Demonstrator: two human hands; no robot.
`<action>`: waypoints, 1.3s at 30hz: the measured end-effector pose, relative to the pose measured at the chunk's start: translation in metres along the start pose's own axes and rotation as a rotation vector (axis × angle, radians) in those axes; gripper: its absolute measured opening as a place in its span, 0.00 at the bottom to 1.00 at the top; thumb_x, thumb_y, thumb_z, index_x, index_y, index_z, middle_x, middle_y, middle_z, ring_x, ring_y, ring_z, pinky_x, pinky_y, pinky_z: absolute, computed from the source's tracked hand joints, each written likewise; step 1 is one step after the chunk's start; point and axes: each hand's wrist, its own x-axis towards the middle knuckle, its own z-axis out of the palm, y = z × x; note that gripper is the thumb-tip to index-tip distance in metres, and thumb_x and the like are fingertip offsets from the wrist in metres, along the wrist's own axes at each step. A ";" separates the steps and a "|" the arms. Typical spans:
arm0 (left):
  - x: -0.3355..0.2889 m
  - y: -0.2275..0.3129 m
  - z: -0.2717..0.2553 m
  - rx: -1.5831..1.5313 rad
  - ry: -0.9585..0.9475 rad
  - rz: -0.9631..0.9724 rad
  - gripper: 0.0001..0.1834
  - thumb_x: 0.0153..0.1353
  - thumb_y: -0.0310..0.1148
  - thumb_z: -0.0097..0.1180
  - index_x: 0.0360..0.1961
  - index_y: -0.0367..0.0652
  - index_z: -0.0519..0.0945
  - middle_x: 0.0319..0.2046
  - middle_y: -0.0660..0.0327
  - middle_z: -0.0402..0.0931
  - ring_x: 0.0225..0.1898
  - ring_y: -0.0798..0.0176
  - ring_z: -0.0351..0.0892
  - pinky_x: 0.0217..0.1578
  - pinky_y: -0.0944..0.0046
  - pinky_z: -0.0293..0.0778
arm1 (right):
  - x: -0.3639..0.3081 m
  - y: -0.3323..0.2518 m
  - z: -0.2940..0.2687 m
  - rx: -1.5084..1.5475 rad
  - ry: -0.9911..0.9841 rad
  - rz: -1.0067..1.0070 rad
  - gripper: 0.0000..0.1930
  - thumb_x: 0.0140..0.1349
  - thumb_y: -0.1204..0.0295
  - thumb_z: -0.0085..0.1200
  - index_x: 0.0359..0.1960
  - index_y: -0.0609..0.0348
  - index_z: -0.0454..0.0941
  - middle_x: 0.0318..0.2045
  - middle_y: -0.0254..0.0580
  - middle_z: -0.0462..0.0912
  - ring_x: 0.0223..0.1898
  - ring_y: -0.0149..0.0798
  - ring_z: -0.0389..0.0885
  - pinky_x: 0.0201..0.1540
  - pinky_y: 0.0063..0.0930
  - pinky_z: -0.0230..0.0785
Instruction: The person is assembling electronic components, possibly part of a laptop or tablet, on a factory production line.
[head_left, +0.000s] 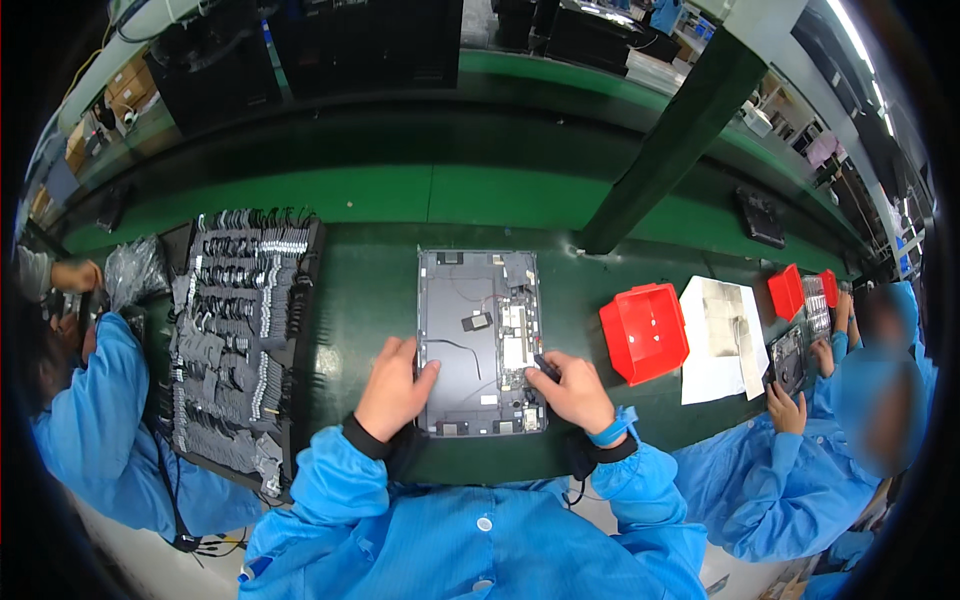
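An opened grey tablet housing [455, 390] lies flat on the green bench in front of me, its inside facing up. Along its right side runs a circuit board [515, 350] with silvery shields. A thin black cable [462, 345] curves across the bare left part, below a small black piece with a white label [480, 321]. My left hand [393, 392] grips the left edge, thumb over the rim. At the right edge my right hand [575, 392] closes with its thumb on the board's side; a small dark bit beside its fingertips is too small to name.
Left stands a black tray [305, 345] packed with rows of grey-and-black flex cables [235, 330]. To the right are a red bin [645, 335] and white sheets [712, 345]. A green post [670, 150] rises behind. Co-workers in blue sit on both sides.
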 end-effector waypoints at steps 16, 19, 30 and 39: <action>0.196 -0.052 -0.027 -0.804 0.172 -0.224 0.30 0.64 0.28 0.54 0.63 0.30 0.57 0.45 0.49 0.76 0.42 0.61 0.79 0.41 0.64 0.76 | -0.014 0.006 0.020 0.359 0.209 0.001 0.13 0.62 0.64 0.54 0.34 0.63 0.80 0.24 0.42 0.83 0.26 0.33 0.81 0.32 0.26 0.70; 0.248 -0.091 -0.002 -0.608 0.400 -0.199 0.31 0.63 0.29 0.54 0.62 0.29 0.57 0.47 0.47 0.74 0.44 0.59 0.77 0.44 0.62 0.75 | -0.022 0.013 0.032 0.246 0.202 -0.007 0.13 0.61 0.63 0.54 0.33 0.62 0.80 0.23 0.44 0.82 0.24 0.38 0.80 0.29 0.28 0.70; 0.278 -0.079 0.037 -0.487 0.743 -0.285 0.29 0.62 0.34 0.53 0.60 0.34 0.59 0.47 0.38 0.73 0.49 0.41 0.74 0.51 0.53 0.67 | -0.026 0.007 0.046 0.035 0.391 0.031 0.10 0.56 0.63 0.58 0.33 0.56 0.82 0.25 0.45 0.82 0.22 0.44 0.80 0.27 0.33 0.71; 0.273 -0.011 0.071 -0.850 1.059 -0.312 0.36 0.61 0.28 0.48 0.66 0.31 0.45 0.63 0.37 0.51 0.62 0.45 0.58 0.63 0.56 0.53 | -0.026 0.000 0.049 0.034 0.414 0.012 0.08 0.55 0.66 0.59 0.32 0.56 0.82 0.24 0.44 0.82 0.25 0.43 0.82 0.29 0.31 0.72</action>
